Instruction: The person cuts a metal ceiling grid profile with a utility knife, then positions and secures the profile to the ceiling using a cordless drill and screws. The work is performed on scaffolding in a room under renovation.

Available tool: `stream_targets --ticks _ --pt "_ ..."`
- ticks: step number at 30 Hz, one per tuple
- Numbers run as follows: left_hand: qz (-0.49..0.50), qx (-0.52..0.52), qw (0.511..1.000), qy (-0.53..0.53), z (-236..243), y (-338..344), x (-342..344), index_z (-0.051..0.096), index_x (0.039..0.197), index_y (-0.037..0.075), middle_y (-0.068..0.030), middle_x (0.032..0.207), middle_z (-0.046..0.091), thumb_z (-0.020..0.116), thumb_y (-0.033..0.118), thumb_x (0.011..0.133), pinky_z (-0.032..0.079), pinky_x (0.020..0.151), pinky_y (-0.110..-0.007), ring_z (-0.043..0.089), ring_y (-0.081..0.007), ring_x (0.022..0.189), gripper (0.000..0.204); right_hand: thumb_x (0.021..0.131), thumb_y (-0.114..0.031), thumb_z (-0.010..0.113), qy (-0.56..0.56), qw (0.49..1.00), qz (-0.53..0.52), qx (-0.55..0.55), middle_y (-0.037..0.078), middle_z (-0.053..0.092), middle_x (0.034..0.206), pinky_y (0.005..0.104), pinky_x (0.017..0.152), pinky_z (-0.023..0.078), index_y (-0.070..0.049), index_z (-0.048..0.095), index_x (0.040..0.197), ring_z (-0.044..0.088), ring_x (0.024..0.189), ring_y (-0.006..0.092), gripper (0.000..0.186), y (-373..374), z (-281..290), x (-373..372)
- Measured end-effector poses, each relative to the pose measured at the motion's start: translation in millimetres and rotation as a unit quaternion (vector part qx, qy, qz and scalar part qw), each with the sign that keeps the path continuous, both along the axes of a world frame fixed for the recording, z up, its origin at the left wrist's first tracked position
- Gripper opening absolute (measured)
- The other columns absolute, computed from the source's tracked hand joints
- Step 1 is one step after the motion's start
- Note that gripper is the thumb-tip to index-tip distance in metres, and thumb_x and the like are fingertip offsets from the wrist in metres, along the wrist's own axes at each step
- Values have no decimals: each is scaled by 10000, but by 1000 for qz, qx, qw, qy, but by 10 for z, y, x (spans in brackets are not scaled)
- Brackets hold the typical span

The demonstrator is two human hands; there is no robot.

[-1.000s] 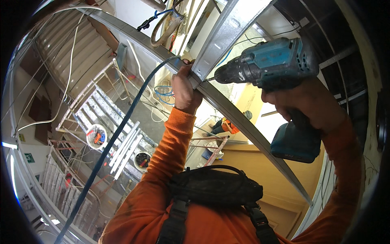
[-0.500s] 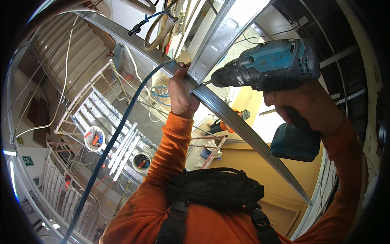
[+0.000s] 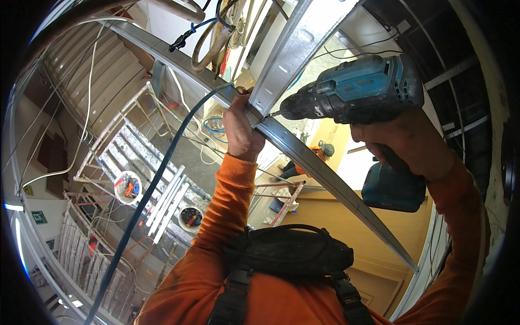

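My right hand [image 3: 401, 143] is wrapped round the grip of a blue and black cordless drill [image 3: 357, 89]. Its bit points left and meets the joint where an upper metal stud [image 3: 303, 40] crosses a long metal track [image 3: 325, 168]. Just left of that joint, my left hand [image 3: 241, 127] closes round the metal track, fingers curled over its far side. A dark blue cable [image 3: 162, 168] runs down from beside that hand toward the lower left.
Below stands a scaffold platform [image 3: 127, 146] bearing a white bucket of tools [image 3: 128, 187], a second bucket [image 3: 190, 218] and several white strips [image 3: 167, 203]. Another person [image 3: 309, 162] in orange is lower down. Looped pipes and cables [image 3: 211, 43] hang above left.
The view has shifted slightly. The drill stays at the joint, tilted a little differently, and my left hand keeps its hold on the metal track.
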State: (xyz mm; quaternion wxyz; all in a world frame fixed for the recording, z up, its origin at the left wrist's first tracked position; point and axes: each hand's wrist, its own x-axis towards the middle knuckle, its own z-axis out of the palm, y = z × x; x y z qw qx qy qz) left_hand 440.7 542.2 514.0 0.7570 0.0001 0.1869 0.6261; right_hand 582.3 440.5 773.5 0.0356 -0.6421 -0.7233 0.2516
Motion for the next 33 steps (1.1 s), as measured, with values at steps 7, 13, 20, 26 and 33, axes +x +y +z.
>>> stream_targets --ticks 7,13,20,26,33 --pt "-15 19 1000 -4 -20 -43 29 632 1061 26 -70 892 647 487 151 963 522 680 -337 637 -210 767 215 925 -189 651 -77 996 38 18 14 562 593 275 535 415 -39 650 876 516 520 86 158 -43 4 63" --pt "9 142 984 104 -136 -59 6 587 1140 -40 -104 1013 651 612 -41 885 538 790 -282 646 -153 904 257 954 -211 620 -30 996 -80 -3 9 566 597 281 556 426 -50 653 865 526 530 99 187 -71 16 23" --pt "52 194 979 40 -311 -70 43 594 1123 -66 -107 999 676 673 -84 825 557 755 -295 668 -156 879 308 933 -222 667 -47 999 5 -2 7 578 597 281 570 431 -60 669 856 519 529 97 179 21 -42 59" --pt "-1 182 970 163 -363 -3 -7 595 1167 -77 -129 1044 689 606 -7 888 559 804 -315 675 -189 929 288 924 -207 682 22 1000 -4 -1 2 563 586 286 533 413 -68 653 846 503 510 90 163 45 -44 78" --pt "-13 164 982 93 -247 -65 15 475 1371 -109 -252 1345 580 351 374 1031 469 1090 -419 591 -324 1236 603 912 -181 680 -61 994 86 37 -4 569 618 277 547 415 -63 661 881 501 534 85 124 -22 -127 68"
